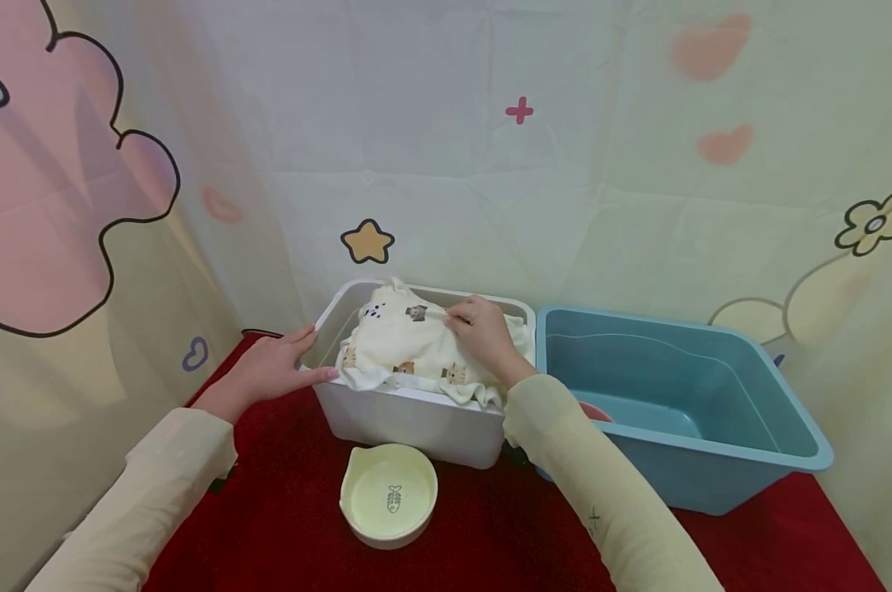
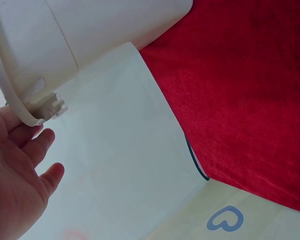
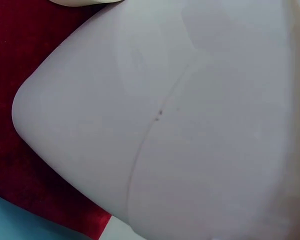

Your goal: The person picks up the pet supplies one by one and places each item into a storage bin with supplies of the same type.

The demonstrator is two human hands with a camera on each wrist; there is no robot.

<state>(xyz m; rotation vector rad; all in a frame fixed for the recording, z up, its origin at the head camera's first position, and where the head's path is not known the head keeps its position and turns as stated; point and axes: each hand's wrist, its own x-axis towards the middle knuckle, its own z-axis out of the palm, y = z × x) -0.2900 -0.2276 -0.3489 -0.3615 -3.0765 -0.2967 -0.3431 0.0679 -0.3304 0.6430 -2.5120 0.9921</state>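
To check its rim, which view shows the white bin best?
The head view: most of the white bin shows, rim included. The left wrist view shows part of one side and rim; the right wrist view, only outer wall up close.

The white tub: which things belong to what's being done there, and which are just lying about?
Likely the job:
patterned cloth, pinched by the right grip
white tub, rim held by the left grip

Seemingly lying about:
blue tub
reddish thing inside, mostly hidden
cream bowl

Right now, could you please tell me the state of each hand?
Left hand: open, resting on the corner of the white bin.
Right hand: closed, pinching the cream animal-print cloth with its fingertips.
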